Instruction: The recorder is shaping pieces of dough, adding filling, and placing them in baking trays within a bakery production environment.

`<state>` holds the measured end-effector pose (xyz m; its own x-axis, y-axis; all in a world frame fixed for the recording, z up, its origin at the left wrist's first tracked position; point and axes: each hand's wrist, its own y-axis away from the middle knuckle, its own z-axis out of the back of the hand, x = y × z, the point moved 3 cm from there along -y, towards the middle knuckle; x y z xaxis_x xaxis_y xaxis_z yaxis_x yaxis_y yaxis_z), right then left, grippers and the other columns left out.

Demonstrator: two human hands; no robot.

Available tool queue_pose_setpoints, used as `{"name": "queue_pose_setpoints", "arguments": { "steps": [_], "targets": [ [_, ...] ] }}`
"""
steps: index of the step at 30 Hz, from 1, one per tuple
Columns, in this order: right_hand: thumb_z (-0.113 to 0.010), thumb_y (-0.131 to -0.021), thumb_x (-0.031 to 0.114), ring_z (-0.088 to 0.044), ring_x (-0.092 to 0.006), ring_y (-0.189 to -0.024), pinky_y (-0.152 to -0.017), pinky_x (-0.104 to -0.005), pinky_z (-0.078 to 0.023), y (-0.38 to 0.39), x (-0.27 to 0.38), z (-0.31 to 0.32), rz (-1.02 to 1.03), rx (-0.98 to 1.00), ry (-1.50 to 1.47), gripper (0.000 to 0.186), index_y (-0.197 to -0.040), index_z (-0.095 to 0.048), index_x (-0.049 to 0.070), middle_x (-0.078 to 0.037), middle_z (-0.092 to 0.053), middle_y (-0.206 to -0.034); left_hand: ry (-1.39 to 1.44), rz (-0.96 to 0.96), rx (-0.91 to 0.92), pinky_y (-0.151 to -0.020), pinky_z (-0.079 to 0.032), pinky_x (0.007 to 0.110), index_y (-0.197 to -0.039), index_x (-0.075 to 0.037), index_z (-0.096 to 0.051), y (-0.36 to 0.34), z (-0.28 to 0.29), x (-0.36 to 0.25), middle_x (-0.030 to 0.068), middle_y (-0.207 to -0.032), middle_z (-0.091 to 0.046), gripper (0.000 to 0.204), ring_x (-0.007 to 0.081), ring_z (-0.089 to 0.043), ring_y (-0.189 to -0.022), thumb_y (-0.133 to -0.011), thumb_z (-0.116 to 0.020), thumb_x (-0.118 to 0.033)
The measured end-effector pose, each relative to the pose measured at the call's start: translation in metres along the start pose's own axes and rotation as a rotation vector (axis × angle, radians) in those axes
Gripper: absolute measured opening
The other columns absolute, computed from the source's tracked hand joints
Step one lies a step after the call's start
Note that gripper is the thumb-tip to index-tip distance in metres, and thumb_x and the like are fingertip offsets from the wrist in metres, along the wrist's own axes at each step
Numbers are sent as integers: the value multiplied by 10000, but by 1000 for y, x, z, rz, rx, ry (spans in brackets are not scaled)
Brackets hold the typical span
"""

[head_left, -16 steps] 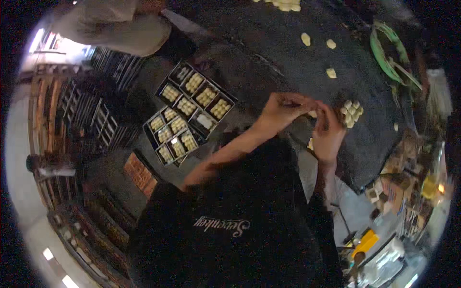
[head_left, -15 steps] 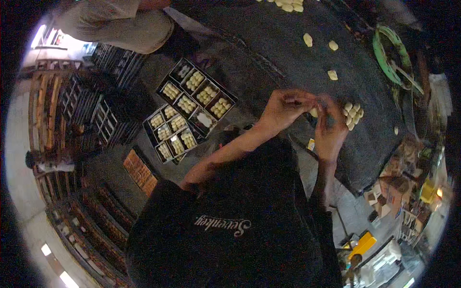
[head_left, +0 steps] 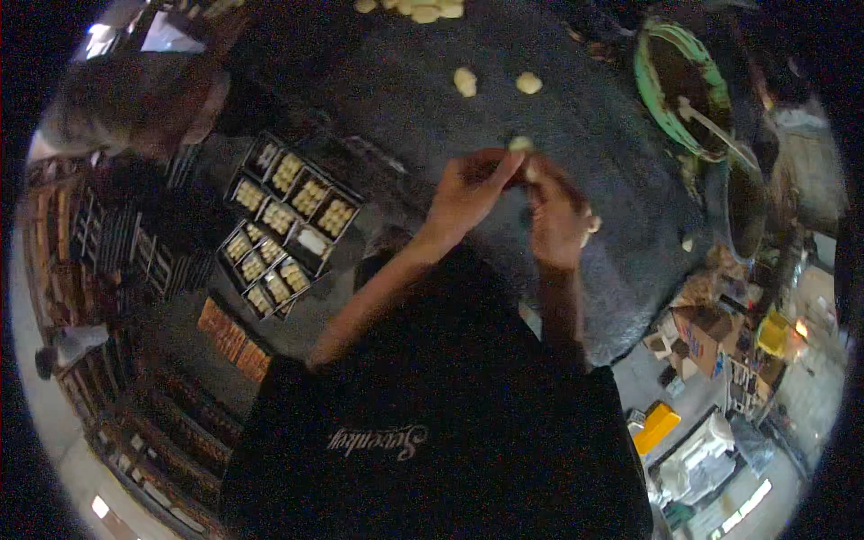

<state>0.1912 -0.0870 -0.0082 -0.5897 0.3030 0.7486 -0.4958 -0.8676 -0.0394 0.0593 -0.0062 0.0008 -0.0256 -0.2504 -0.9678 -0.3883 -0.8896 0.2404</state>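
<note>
My left hand (head_left: 470, 200) and my right hand (head_left: 556, 220) meet fingertip to fingertip over the dark worktable (head_left: 405, 90). The fingers of both are closed, and a bit of pale dough (head_left: 530, 171) shows between them, partly covered and blurred. Just beyond the fingertips lies a small dough piece (head_left: 520, 143); whether they touch it I cannot tell. Behind my right hand, part of a cluster of dough balls (head_left: 591, 225) peeks out. Farther off on the table lie two loose dough pieces, one longish (head_left: 464, 82) and one rounder (head_left: 528, 83).
Black divided trays (head_left: 292, 238) filled with dough balls stand at the left. More dough (head_left: 427, 11) lies at the far edge. A green-rimmed basin (head_left: 643, 81) with a stick is at the far right. A person's sleeve (head_left: 135, 103) shows far left; cardboard boxes (head_left: 706, 328) stand at right.
The view has turned, so the table and trays appear farther left. My hands have come nearer the loose dough pieces, and my right hand now covers most of the dough cluster.
</note>
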Motion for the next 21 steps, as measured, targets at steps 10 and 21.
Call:
{"name": "queue_pose_setpoints", "arguments": {
  "steps": [10, 21],
  "targets": [
    [-613, -851, 76, -606, -264, -1095, -889, -350, -540, 13, 77, 85, 602, 128, 240, 397, -1248, -606, 78, -106, -569, -1300, 167, -145, 164, -758, -528, 250, -1087, 32, -653, 15, 1, -52, 77, -939, -702, 230, 121, -649, -859, -898, -663, -99],
    [-682, -637, -17, -629, -242, -939, -796, -345, -540, 97, 173, 80, 977, 38, 173, 490, -1117, -692, 86, -63, -619, -1040, 337, -169, 395, -806, -540, 258, -1068, 34, -678, 110, 64, -96, 121, -1008, -705, 197, 133, -657, -917, -888, -641, -36]
  ]
}}
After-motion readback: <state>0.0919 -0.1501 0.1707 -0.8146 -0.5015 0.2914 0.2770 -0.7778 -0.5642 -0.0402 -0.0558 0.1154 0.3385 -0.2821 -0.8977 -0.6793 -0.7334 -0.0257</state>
